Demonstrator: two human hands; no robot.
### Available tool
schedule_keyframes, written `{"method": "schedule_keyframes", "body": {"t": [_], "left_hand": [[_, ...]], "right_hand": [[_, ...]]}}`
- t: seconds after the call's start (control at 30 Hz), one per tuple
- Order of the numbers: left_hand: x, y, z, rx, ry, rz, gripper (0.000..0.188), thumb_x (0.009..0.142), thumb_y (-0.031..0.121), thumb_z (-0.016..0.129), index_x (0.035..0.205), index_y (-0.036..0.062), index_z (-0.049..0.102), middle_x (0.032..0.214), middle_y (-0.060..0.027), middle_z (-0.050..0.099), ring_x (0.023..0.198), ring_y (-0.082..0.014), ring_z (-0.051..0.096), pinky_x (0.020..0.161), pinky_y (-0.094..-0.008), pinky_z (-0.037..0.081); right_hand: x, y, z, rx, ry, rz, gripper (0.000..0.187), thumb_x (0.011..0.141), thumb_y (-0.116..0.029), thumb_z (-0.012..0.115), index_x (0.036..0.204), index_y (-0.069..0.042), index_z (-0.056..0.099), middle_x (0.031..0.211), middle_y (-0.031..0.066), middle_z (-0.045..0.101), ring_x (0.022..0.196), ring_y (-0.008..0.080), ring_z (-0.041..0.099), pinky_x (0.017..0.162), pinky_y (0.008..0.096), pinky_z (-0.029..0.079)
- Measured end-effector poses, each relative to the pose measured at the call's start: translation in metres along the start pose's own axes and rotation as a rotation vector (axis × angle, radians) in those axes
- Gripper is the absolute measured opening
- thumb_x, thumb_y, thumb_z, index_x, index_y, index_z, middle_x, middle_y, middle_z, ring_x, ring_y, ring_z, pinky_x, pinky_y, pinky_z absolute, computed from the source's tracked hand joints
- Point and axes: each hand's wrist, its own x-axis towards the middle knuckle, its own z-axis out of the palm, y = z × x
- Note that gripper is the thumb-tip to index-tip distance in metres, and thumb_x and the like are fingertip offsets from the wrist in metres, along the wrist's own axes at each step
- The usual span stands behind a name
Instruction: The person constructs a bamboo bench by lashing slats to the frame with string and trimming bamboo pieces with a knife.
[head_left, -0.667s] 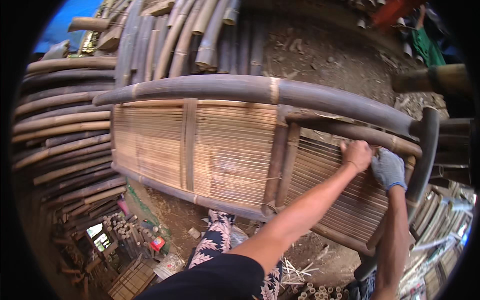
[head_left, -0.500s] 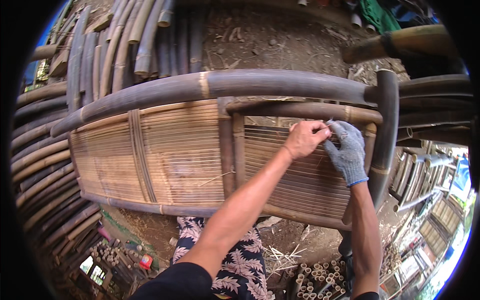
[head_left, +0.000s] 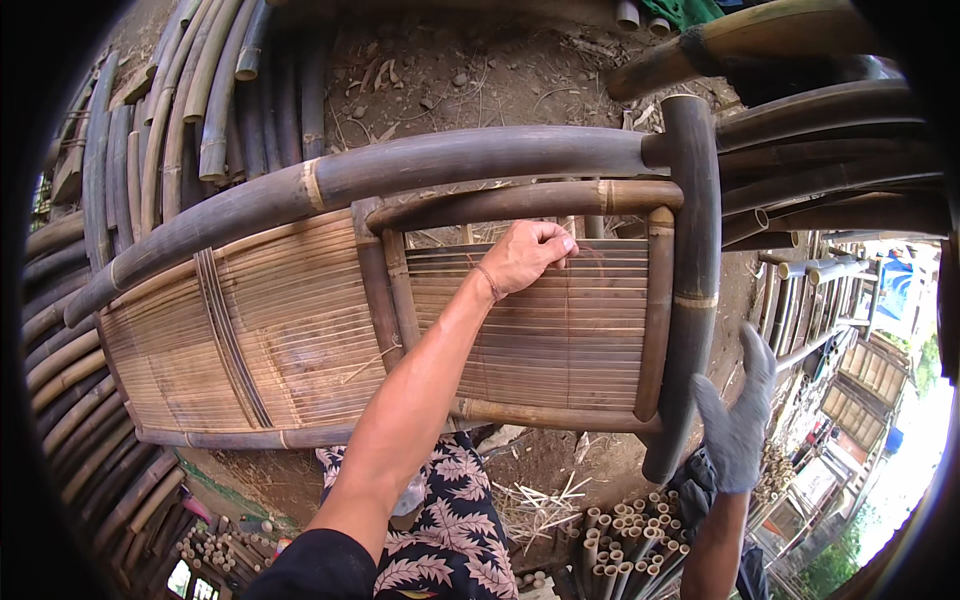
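we judge the bamboo-slat panel (head_left: 610, 340) stiff, best held by its rail (head_left: 656, 310); left hand (head_left: 530, 256) pinches a strand (head_left: 568, 320), gloved right hand (head_left: 738, 425) splayed.

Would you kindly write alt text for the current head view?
A bare left hand, fingertips pinched, is over the upper edge of a slatted panel in a dark bamboo frame. The gloved right hand is open beside the frame's right end; bamboo poles lie around.
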Motion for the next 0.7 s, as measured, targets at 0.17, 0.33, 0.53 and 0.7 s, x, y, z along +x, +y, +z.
{"method": "schedule_keyframes", "body": {"t": [0.17,0.33,0.53,0.7], "left_hand": [[-0.002,-0.006,-0.002,-0.036,-0.104,0.028,0.027,0.099,0.026,0.064,0.095,0.0009,0.072,0.083,0.0014,0.065,0.079,-0.0062,0.054,0.076,-0.024,0.046],[-0.006,0.004,-0.003,0.05,-0.086,-0.024,0.026,0.098,0.025,0.065,0.099,0.0008,0.073,0.083,0.0023,0.064,0.071,-0.0059,0.052,0.069,-0.0233,0.045],[0.002,-0.016,0.0,-0.075,0.31,0.101,0.029,0.097,0.021,0.064,0.112,-0.0027,0.07,0.091,-0.0051,0.073,0.083,-0.0108,0.066,0.077,-0.0261,0.052],[0.005,-0.035,0.003,0.354,0.518,0.168,0.035,0.098,0.028,0.057,0.115,0.0005,0.069,0.098,-0.0136,0.073,0.089,-0.0275,0.069,0.084,-0.0414,0.05]], "right_hand": [[0.073,-0.043,0.123,0.025,0.027,-0.292,0.074,0.075,-0.041,0.083,0.133,-0.005,0.056,0.141,0.0207,0.05,0.134,0.0395,0.043,0.112,0.0475,0.038],[0.059,-0.03,0.117,0.425,-0.164,-0.354,0.013,0.084,-0.012,0.072,0.095,-0.007,0.073,0.096,0.0109,0.07,0.099,0.0296,0.064,0.09,0.04,0.049],[-0.086,0.068,-0.073,0.308,0.127,0.127,0.016,0.077,0.003,0.069,0.091,-0.003,0.062,0.085,0.007,0.058,0.08,0.0247,0.059,0.071,0.0385,0.049],[-0.174,0.223,-0.21,-0.565,-0.108,0.053,0.024,0.083,0.003,0.067,0.105,0.001,0.056,0.094,0.0054,0.052,0.084,0.023,0.056,0.069,0.0367,0.05]]}}
